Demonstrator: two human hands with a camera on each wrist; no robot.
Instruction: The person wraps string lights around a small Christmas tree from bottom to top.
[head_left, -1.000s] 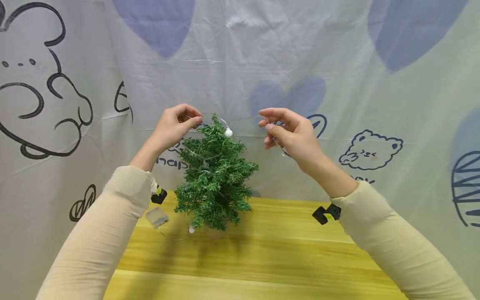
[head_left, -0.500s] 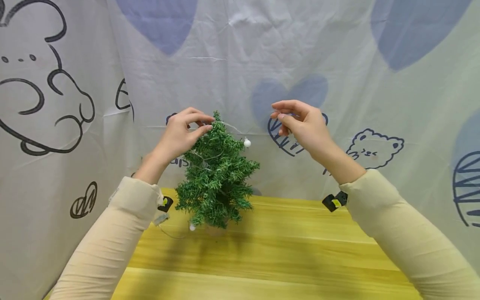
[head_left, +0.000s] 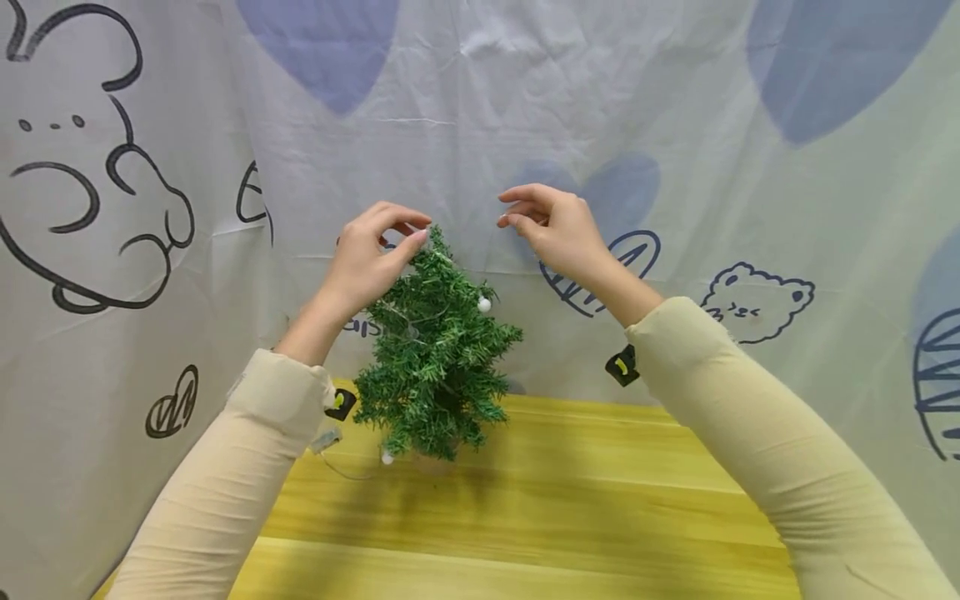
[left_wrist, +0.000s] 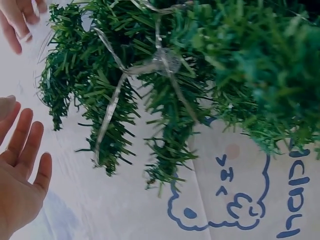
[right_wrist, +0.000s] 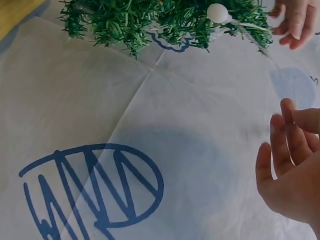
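A small artificial Christmas tree stands on the yellow wooden table. A clear string of lights winds through its branches, with one white bulb hanging on the tree's right side. My left hand is at the treetop, thumb and forefinger tips close together, pinching the strand beside the tip. Up and to the right of the treetop, my right hand pinches the thin wire between thumb and forefinger. In the right wrist view this wire runs from the tree's tip to those fingertips.
Left of the tree's base lies a small clear battery box with a wire leading to the tree. A white bulb hangs near the pot. Behind the table hangs a printed curtain.
My left hand has moved right and closer to the treetop. My right hand went out to the right, then back up and left. The white bulb now sits lower, against the branches.
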